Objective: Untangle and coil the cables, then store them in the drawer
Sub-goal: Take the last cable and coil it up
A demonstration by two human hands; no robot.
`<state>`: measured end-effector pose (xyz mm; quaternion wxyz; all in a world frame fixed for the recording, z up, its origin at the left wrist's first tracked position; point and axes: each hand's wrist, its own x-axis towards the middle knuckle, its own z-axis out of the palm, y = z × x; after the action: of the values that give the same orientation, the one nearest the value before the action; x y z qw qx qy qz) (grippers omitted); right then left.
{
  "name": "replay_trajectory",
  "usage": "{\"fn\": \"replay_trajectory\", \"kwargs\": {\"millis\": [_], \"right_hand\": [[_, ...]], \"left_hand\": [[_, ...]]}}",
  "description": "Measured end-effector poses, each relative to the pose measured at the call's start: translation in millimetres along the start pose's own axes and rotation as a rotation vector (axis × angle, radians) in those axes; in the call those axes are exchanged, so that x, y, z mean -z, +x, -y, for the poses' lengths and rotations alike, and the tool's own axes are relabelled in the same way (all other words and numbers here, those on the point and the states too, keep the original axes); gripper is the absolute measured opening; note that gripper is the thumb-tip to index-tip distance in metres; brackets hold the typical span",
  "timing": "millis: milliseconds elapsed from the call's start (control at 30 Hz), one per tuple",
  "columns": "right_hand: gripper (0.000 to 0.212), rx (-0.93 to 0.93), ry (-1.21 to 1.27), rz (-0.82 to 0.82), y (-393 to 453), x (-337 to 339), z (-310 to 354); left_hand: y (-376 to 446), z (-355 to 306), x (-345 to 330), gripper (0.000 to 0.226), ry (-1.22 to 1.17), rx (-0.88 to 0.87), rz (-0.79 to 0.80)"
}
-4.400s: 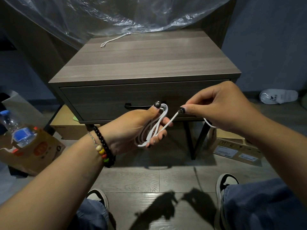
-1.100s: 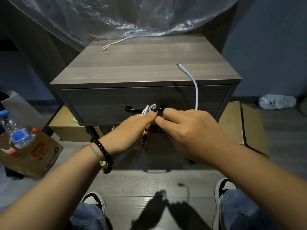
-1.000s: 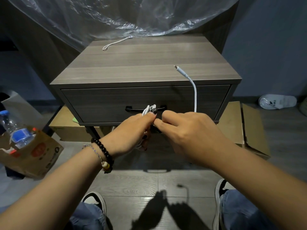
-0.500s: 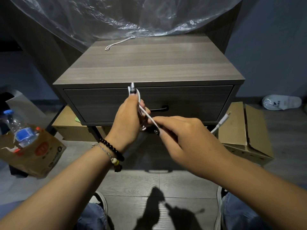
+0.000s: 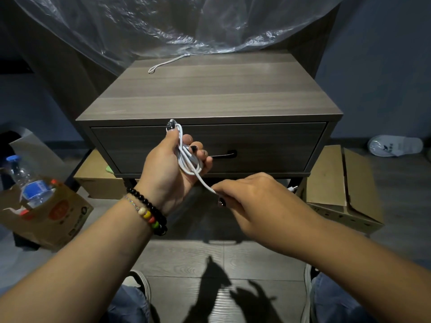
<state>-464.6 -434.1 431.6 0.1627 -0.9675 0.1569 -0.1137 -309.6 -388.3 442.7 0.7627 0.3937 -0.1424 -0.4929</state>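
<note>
A white cable [image 5: 186,157] is looped into a small coil in my left hand [image 5: 168,169], whose fingers and thumb curl round it in front of the drawer. One strand runs down and right to my right hand [image 5: 254,201], which pinches it between thumb and fingers; the cable's plug end [image 5: 292,188] peeks out behind that hand. The grey wooden drawer [image 5: 268,145] of the nightstand is closed, its black handle [image 5: 225,155] partly hidden by my left fingers. A second white cord [image 5: 163,64] lies at the back of the nightstand top.
Clear plastic sheeting [image 5: 163,26] hangs behind the nightstand. On the floor, a carton with a water bottle [image 5: 28,183] stands at left, flat cardboard boxes [image 5: 338,183] at right, and a white slipper [image 5: 394,145] further right. My knees and shoes are at the bottom edge.
My left hand has turned palm-up so the coil shows in it. My right hand has dropped lower and right, drawing the loose strand taut; the free end no longer sticks up.
</note>
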Motion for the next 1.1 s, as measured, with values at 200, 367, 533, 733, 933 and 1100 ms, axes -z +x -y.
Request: {"fn": "replay_trajectory", "kwargs": {"millis": [200,367,533,733,933,1100], "right_hand": [[0.031,0.027,-0.237,0.069,-2.8,1.5,6.3],[0.026,-0.127,0.131,0.016,3.6,8.8,-11.8],[0.013,-0.261,0.314,-0.203,9.7,19.9,-36.3],[0.011,-0.139,0.245,-0.444,11.3,19.8,-40.9],[0.016,0.050,0.154,-0.593,8.9,18.2,-33.0],[0.013,0.029,0.154,-0.629,10.2,19.2,-33.8]], "left_hand": [[4.0,-10.6,7.3,0.042,-0.040,-0.035,-0.080],[5.9,-32.0,15.0,0.042,-0.146,-0.012,-0.075],[-4.1,-34.1,9.2,0.038,0.034,0.108,0.111],[-10.9,-24.6,10.5,0.053,0.240,0.206,0.251],[-21.6,-14.7,11.2,0.042,0.355,0.349,0.304],[-25.8,-8.9,6.2,0.033,0.472,0.324,0.338]]}}
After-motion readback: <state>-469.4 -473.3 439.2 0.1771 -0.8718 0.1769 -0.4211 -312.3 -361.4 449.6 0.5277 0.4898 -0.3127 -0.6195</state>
